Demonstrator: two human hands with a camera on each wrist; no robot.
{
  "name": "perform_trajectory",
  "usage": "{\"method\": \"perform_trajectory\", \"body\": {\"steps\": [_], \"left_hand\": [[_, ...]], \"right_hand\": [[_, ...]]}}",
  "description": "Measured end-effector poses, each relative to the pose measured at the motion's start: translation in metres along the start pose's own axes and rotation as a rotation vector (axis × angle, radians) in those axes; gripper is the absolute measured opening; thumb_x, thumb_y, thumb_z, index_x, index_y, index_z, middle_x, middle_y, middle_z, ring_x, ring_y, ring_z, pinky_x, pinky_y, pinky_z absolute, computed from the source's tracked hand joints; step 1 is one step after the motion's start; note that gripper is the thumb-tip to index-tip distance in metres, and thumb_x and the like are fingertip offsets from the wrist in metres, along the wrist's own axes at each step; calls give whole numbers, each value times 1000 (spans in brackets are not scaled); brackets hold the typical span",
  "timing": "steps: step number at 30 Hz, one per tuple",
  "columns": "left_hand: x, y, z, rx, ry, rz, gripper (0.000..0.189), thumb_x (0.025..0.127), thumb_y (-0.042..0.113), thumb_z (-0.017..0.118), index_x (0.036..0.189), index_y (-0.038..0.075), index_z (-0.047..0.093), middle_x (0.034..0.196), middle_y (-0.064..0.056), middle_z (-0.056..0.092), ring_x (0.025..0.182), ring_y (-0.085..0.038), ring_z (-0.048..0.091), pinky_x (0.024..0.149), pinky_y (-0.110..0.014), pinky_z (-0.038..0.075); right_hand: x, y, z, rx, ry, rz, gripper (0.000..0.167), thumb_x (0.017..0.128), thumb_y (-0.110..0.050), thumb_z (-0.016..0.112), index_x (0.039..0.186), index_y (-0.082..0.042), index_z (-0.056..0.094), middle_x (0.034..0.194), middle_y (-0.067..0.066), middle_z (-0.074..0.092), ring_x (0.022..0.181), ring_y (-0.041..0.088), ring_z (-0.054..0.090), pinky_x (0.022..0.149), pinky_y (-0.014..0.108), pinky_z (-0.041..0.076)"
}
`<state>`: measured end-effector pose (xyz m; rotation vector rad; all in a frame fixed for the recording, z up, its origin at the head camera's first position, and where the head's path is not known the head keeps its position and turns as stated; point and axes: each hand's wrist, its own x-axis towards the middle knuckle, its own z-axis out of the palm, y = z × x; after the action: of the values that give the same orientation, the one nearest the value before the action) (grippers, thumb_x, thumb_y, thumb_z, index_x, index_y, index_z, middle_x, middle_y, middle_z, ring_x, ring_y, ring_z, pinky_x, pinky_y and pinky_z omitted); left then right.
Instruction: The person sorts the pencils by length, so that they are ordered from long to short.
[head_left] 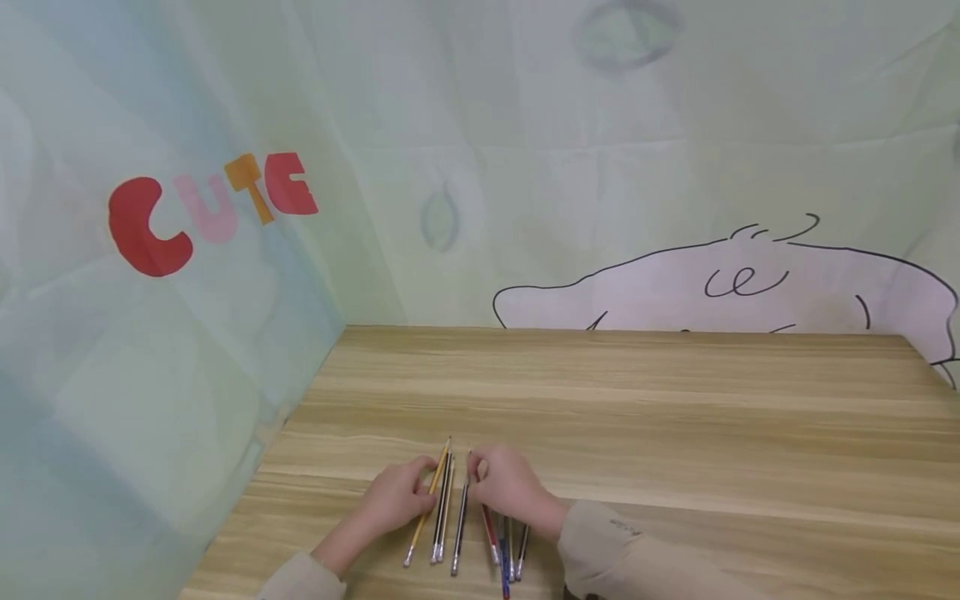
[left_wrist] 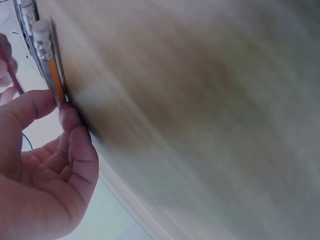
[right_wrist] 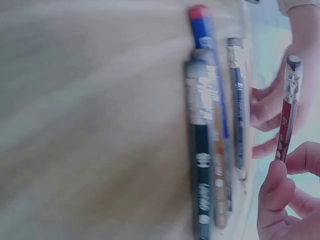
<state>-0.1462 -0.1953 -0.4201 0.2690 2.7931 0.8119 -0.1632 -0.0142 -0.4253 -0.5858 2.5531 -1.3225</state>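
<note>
My left hand (head_left: pixel 397 496) pinches a yellow pencil (head_left: pixel 417 533), its eraser end pointing toward me. In the left wrist view, thumb and forefinger meet on the orange-yellow shaft (left_wrist: pixel 55 75) below its white eraser. Between thumb and fingertips, my right hand (head_left: pixel 510 482) holds a red pencil (right_wrist: pixel 286 122), eraser end up in the right wrist view. Just right of the yellow pencil lie black pencils (head_left: pixel 439 525) and a lighter one (head_left: pixel 447 517). A dark pencil (head_left: pixel 459 533) lies between the two hands.
Under and beside the right hand lie a blue pencil with a red end (right_wrist: pixel 202 27), a dark pencil (right_wrist: pixel 201 150) and a brownish one (right_wrist: pixel 219 185). The wooden table (head_left: pixel 637 408) meets a printed cloth backdrop (head_left: pixel 420 100) at its back and left edges.
</note>
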Motion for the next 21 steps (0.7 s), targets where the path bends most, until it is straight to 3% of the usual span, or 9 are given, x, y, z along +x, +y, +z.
{"method": "perform_trajectory", "body": {"steps": [7, 11, 16, 21], "left_hand": [[2, 2, -1, -3, 5, 0, 47, 70, 7, 61, 116, -2, 51, 55, 4, 51, 43, -8, 42, 38, -19, 35], [5, 6, -3, -30, 30, 0, 50, 70, 6, 61, 119, -1, 49, 57, 4, 51, 45, -9, 44, 39, -20, 37], [9, 20, -9, -50, 101, 21, 47, 73, 8, 59, 119, 2, 50, 62, 4, 53, 49, -8, 46, 42, -21, 39], [11, 40, -13, -122, 153, 47, 44, 77, 11, 59, 119, 3, 51, 66, 4, 55, 53, -8, 48, 45, -19, 41]], "right_hand": [[1, -4, -20, 162, -2, -2, 20, 70, 0, 59, 90, 0, 57, 53, -2, 50, 41, 7, 44, 37, 16, 37], [1, -3, -31, 255, 5, 8, 21, 74, 3, 58, 94, 1, 56, 59, 2, 52, 47, 10, 49, 44, 25, 45], [0, 1, -43, 313, 27, 16, 24, 74, 3, 56, 97, -2, 56, 64, 4, 53, 52, 13, 52, 49, 32, 48], [-4, 4, -56, 333, 71, 12, 24, 74, 2, 56, 98, -2, 55, 67, 6, 54, 53, 12, 52, 48, 26, 47]]}}
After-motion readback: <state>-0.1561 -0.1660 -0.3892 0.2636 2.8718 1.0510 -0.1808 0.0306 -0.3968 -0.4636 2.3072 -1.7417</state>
